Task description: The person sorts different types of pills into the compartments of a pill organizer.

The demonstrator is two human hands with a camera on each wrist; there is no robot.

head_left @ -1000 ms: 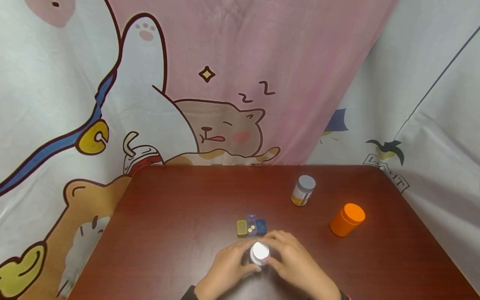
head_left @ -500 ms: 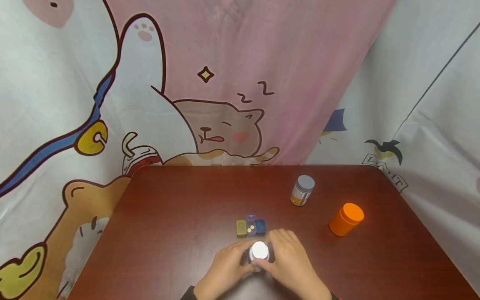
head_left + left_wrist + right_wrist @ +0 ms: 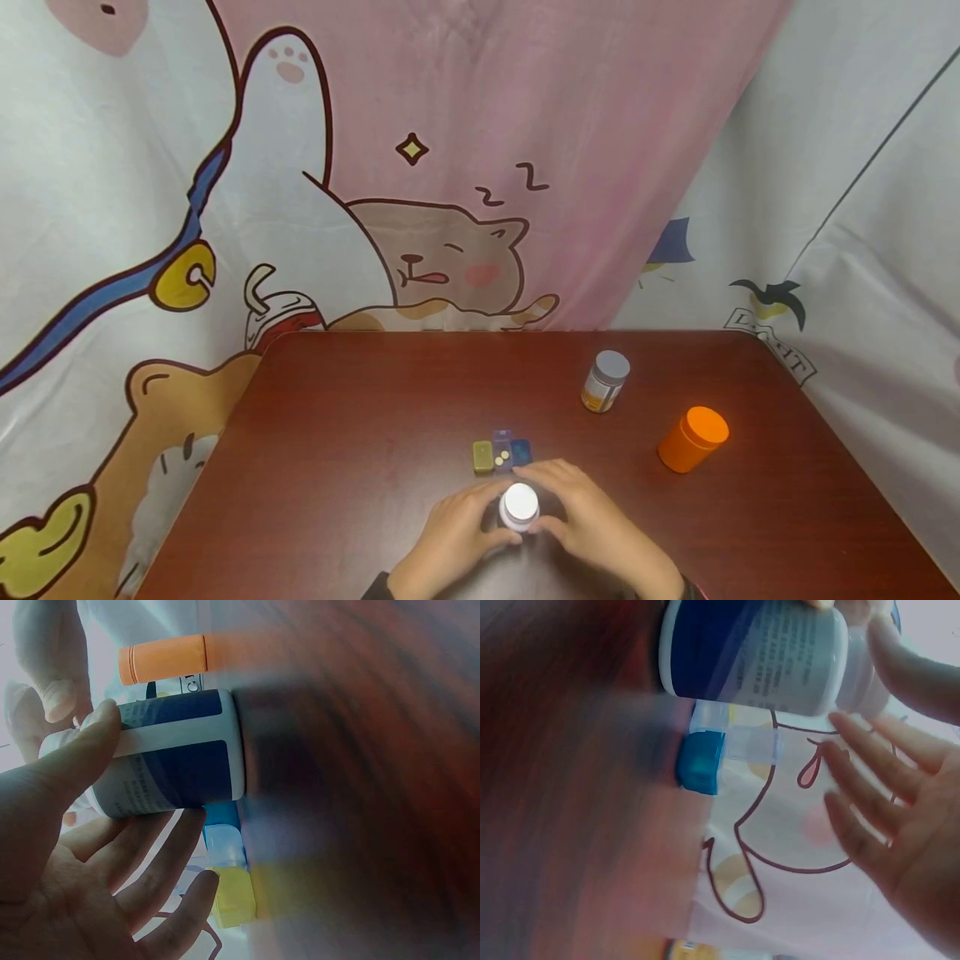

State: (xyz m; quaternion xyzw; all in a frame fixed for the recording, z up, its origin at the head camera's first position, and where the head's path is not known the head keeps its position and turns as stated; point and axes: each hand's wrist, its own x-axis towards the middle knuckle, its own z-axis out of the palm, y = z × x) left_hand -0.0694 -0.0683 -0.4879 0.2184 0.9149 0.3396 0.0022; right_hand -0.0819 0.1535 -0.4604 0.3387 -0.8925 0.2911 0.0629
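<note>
A white pill bottle [image 3: 172, 757] with a dark blue label stands upright on the table in front of me. My left hand [image 3: 459, 525] holds it near the top, thumb on the near side, other fingers spread along the far side. Around its white cap [image 3: 521, 502] curve the thumb and index finger of my right hand [image 3: 588, 512], fingertips right at the cap's edge. The right hand's other fingers [image 3: 855, 825] extend loosely in the right wrist view. Just beyond the bottle lies a small pill box [image 3: 483, 457] with yellow, clear purple and blue compartments; pale tablets [image 3: 502, 458] sit in the middle one.
A grey-lidded jar [image 3: 605, 382] stands toward the back right of the brown table [image 3: 360, 400]. An orange bottle [image 3: 693, 439] is farther right and nearer. Behind the table hangs a cartoon-printed curtain [image 3: 600, 125].
My right hand has turned about the cap: its thumb swung left across the near side, then back to the right. The left hand and bottle have stayed in place.
</note>
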